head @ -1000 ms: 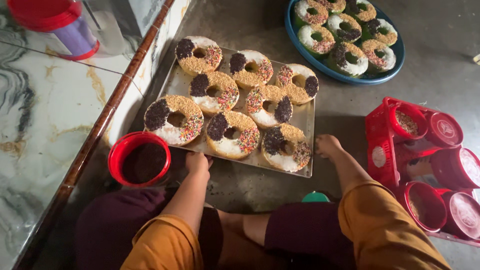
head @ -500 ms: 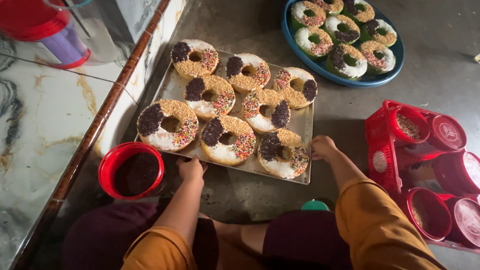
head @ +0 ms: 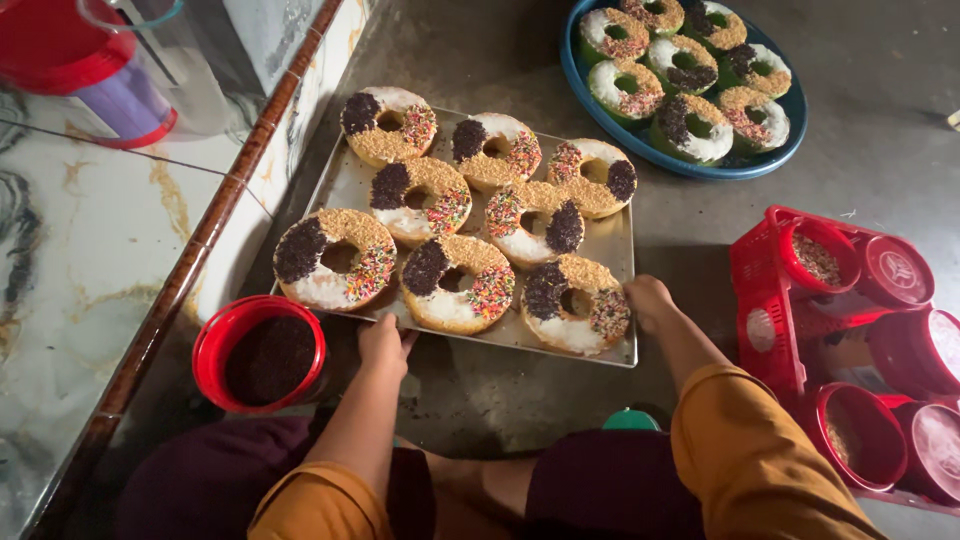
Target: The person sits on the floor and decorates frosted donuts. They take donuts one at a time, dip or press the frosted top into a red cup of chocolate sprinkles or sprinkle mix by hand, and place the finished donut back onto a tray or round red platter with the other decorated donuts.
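Observation:
A metal tray [head: 345,185] lies on the dark floor and carries several ring doughnuts [head: 457,281] topped with white icing, chocolate sprinkles, coloured sprinkles and crumbs. My left hand [head: 385,343] grips the tray's near edge, left of the middle. My right hand [head: 649,299] holds the tray at its near right corner, beside a doughnut [head: 578,303]. Both arms wear orange sleeves.
A red tub of chocolate sprinkles [head: 262,353] stands left of my left hand. A blue plate [head: 583,82] of green-based doughnuts sits at the back right. A red basket [head: 762,300] with several red topping tubs is on the right. A marble ledge [head: 90,260] runs along the left.
The view has shifted slightly; the tray now sits a little lower and more to the left in it. Both hands stay on the tray's near edge.

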